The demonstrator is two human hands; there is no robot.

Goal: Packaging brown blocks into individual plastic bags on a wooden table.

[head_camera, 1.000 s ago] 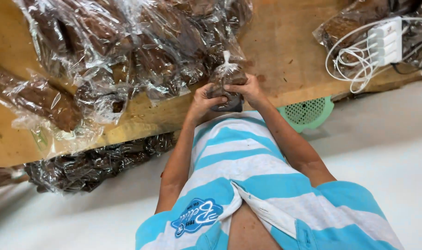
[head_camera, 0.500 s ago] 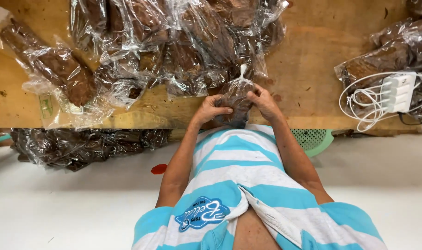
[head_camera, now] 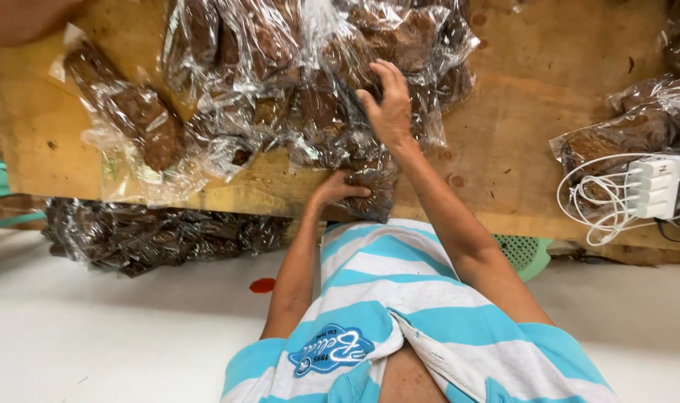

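**Bagged brown goods at the table edge**

We note the left hand (head_camera: 338, 188) grasping a small clear bag of brown material (head_camera: 371, 192) at the near edge of the table (head_camera: 519, 112), braced against the striped shirt, seemingly for steadiness. The right hand (head_camera: 388, 104) lies released, fingers spread, on the pile of similar bags (head_camera: 295, 82) farther off. At far right: white power strip (head_camera: 653, 186) with coiled cord.
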